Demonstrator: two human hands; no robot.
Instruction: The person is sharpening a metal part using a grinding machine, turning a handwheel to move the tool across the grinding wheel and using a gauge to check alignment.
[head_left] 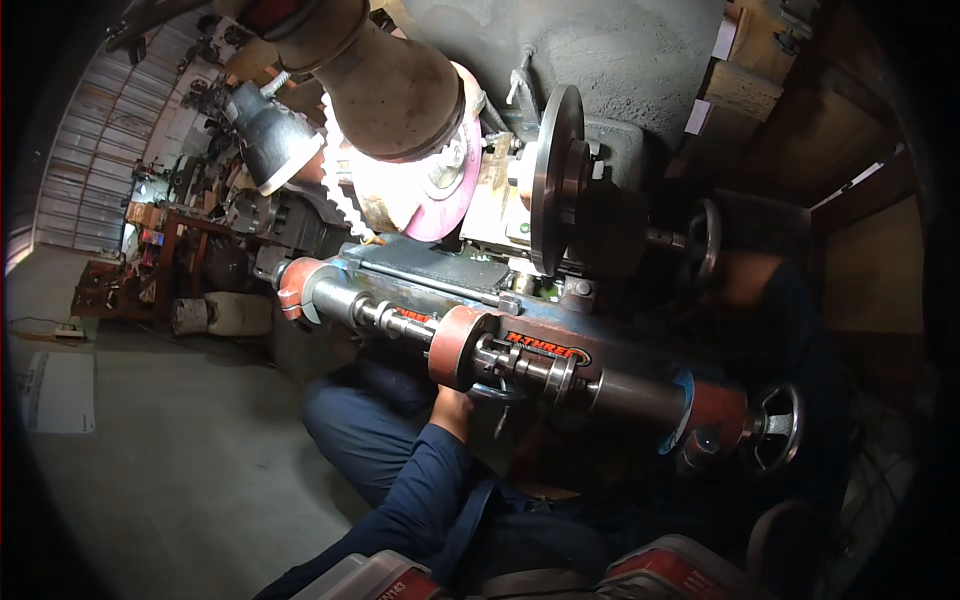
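My left hand (453, 410) reaches up under a red-brown ring (458, 347) on a grinding machine, beside a metal handwheel (497, 393). Its fingers are hidden behind the ring and wheel, so a grip does not show. On the far right, my right hand (745, 282) is in deep shadow near another handwheel (705, 243); its fingers cannot be made out. Between the machine's two ends runs a shiny metal shaft with stepped sections (540, 370). Behind it stand a pink grinding wheel (447, 195) and a large dark metal disc (558, 180).
A lit work lamp (275, 140) and a white segmented hose (338, 185) are by the grinding wheel. A spoked handwheel (777, 428) juts out at the machine's right end. Plastic boxes with red labels (675, 572) lie along the lower edge. Grey floor (220, 450) extends leftward.
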